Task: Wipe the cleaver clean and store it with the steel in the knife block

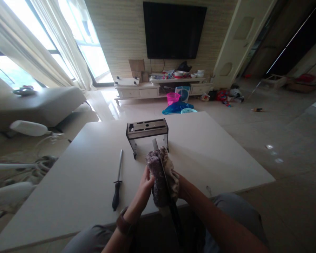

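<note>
A knife (176,219) with a black handle points away from me, its handle end toward my lap. Around its blade is folded a fuzzy purple-grey and beige cloth (158,182), and the metal tip shows past the far end. My left hand (146,181) presses the cloth from the left, fingers mostly hidden behind it. From the other side my right hand (183,186) grips the cloth, its fingers also largely covered. On the table to the left lies a honing steel (117,186) with a black handle. Just beyond the cloth stands a metal knife block (147,128) with slots on top.
The white table (213,151) spreads before me, its near edge at my knees. Beyond it on the floor are a pink basket (173,98) and a blue bag (177,107). A TV cabinet (137,92) lines the far wall. White chairs (28,128) stand left.
</note>
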Tool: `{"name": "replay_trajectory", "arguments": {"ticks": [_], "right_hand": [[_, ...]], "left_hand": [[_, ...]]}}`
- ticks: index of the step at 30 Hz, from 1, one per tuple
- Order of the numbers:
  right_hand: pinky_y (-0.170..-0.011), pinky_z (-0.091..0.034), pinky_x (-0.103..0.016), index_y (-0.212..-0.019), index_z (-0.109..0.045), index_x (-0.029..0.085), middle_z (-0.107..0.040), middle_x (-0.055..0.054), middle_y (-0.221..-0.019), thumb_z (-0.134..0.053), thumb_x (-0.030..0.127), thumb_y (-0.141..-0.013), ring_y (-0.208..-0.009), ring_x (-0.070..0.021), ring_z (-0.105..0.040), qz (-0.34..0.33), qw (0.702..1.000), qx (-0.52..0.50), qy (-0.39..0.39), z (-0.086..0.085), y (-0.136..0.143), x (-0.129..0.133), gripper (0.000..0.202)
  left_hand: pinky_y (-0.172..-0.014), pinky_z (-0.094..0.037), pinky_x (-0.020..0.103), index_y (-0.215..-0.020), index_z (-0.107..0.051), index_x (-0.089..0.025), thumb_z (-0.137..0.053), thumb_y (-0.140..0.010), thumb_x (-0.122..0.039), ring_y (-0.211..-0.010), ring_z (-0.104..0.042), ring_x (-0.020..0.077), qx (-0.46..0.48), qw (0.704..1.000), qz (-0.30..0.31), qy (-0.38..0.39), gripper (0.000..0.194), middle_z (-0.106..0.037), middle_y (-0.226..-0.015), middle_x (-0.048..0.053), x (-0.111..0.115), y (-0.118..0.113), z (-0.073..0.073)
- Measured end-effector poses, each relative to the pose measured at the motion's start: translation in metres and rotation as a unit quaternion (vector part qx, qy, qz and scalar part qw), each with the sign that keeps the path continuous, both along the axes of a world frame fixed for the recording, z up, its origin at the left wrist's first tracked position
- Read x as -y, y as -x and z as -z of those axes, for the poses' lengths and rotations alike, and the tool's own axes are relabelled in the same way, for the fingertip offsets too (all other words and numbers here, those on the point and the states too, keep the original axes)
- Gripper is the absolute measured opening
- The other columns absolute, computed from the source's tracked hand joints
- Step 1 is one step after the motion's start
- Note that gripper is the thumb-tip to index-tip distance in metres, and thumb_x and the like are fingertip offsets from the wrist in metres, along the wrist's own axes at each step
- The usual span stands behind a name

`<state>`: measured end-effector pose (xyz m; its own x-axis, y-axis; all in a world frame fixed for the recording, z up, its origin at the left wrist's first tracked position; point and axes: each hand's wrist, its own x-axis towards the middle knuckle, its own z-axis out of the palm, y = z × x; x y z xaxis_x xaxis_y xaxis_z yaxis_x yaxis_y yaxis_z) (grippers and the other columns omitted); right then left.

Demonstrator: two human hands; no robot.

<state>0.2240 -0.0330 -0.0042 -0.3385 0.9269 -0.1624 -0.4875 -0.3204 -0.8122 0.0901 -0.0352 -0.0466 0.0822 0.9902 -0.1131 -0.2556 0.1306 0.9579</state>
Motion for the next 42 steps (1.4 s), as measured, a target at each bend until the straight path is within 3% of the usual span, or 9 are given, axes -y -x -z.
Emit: {"name": "replay_trajectory", "arguments": {"ticks": [4, 10, 14, 18, 21, 27, 31, 35, 42], "right_hand": [[-0.064, -0.058, -0.032, -0.079, -0.072, 0.020, -0.074, -0.004, -0.071, -0.081, 0.037, -0.061, -0.069, -0.0217, -0.071, 0.025, 0.998, -0.045, 0.037, 0.007, -0.008, -0.003, 0.026], [-0.060, -0.057, -0.026, -0.080, -0.075, 0.018, -0.077, -0.003, -0.077, -0.089, 0.020, -0.048, -0.064, -0.0176, -0.069, 0.262, 0.965, -0.014, 0.028, 0.000, -0.040, -0.018, 0.035], [-0.055, -0.057, -0.028, -0.078, -0.074, 0.016, -0.076, -0.003, -0.072, -0.089, 0.027, -0.056, -0.060, -0.0178, -0.068, 0.349, 0.936, -0.005, 0.051, -0.005, -0.051, -0.023, 0.030], [-0.056, -0.057, -0.029, -0.080, -0.074, 0.016, -0.077, -0.003, -0.076, -0.089, 0.028, -0.058, -0.062, -0.0187, -0.069, 0.346, 0.936, -0.006, 0.056, -0.006, -0.048, -0.019, 0.029], [-0.062, -0.059, -0.029, -0.083, -0.075, 0.017, -0.077, -0.003, -0.079, -0.087, 0.022, -0.056, -0.067, -0.0191, -0.071, 0.304, 0.952, -0.018, 0.040, -0.007, -0.047, -0.016, 0.030], [-0.070, -0.060, -0.036, -0.097, -0.073, 0.017, -0.079, -0.005, -0.088, -0.089, 0.014, -0.051, -0.077, -0.0249, -0.073, 0.222, 0.974, -0.010, 0.049, -0.003, -0.050, -0.017, 0.048], [-0.074, -0.059, -0.038, -0.105, -0.072, 0.018, -0.079, -0.005, -0.094, -0.090, 0.012, -0.049, -0.085, -0.0264, -0.074, 0.244, 0.969, -0.002, 0.030, 0.002, -0.045, -0.016, 0.060], [-0.072, -0.059, -0.035, -0.099, -0.072, 0.019, -0.079, -0.003, -0.092, -0.091, 0.009, -0.044, -0.081, -0.0244, -0.072, 0.271, 0.962, 0.009, 0.035, 0.004, -0.038, -0.014, 0.059], [-0.064, -0.062, -0.041, -0.088, -0.073, 0.014, -0.079, -0.007, -0.079, -0.087, 0.014, -0.051, -0.068, -0.0274, -0.074, 0.303, 0.950, -0.038, 0.064, -0.013, -0.073, -0.028, 0.039]], "left_hand": [[-0.103, -0.047, 0.042, -0.135, -0.059, -0.023, -0.075, -0.079, -0.048, -0.126, -0.054, 0.0339, 0.035, 0.998, 0.036, 0.027, 0.064, -0.064, -0.133, 0.011, 0.004, 0.000, -0.009], [-0.086, -0.055, 0.042, -0.127, -0.060, -0.022, -0.050, -0.096, -0.059, -0.118, -0.059, 0.0302, 0.050, 0.974, 0.207, 0.080, 0.049, -0.058, -0.135, 0.014, 0.015, 0.006, -0.022], [-0.086, -0.055, 0.038, -0.132, -0.053, -0.020, -0.075, -0.084, -0.048, -0.103, -0.069, 0.0255, 0.010, 0.932, 0.345, 0.112, 0.060, -0.066, -0.120, 0.013, 0.028, -0.005, -0.022], [-0.045, -0.045, 0.022, -0.092, -0.055, -0.016, -0.072, -0.082, -0.056, -0.046, -0.053, 0.0099, -0.029, 0.968, 0.233, 0.092, 0.044, -0.059, -0.064, -0.002, 0.031, -0.026, -0.004], [-0.031, -0.028, 0.020, -0.069, -0.046, -0.020, -0.066, -0.084, -0.059, -0.031, -0.034, 0.0067, -0.089, 0.976, 0.185, 0.075, 0.046, -0.045, -0.044, -0.006, 0.024, -0.028, 0.007], [-0.035, -0.030, 0.021, -0.063, -0.046, -0.021, -0.066, -0.081, -0.051, -0.033, -0.038, 0.0088, -0.199, 0.966, 0.158, 0.052, 0.041, -0.049, -0.041, -0.002, 0.018, -0.014, -0.002], [-0.045, -0.041, 0.022, -0.072, -0.055, -0.018, -0.068, -0.080, -0.042, -0.046, -0.054, 0.0133, -0.214, 0.967, 0.138, 0.009, 0.029, -0.059, -0.054, 0.001, 0.019, -0.013, -0.004], [-0.044, -0.038, 0.023, -0.091, -0.060, -0.018, -0.064, -0.080, -0.035, -0.044, -0.048, 0.0123, -0.220, 0.972, 0.075, -0.019, 0.021, -0.052, -0.059, -0.004, 0.016, -0.014, 0.002], [-0.056, -0.027, 0.026, -0.073, -0.060, -0.018, -0.054, -0.075, -0.015, -0.057, -0.036, 0.0126, -0.404, 0.904, 0.091, -0.105, 0.006, -0.047, -0.058, -0.003, 0.007, 0.007, -0.010]]}}
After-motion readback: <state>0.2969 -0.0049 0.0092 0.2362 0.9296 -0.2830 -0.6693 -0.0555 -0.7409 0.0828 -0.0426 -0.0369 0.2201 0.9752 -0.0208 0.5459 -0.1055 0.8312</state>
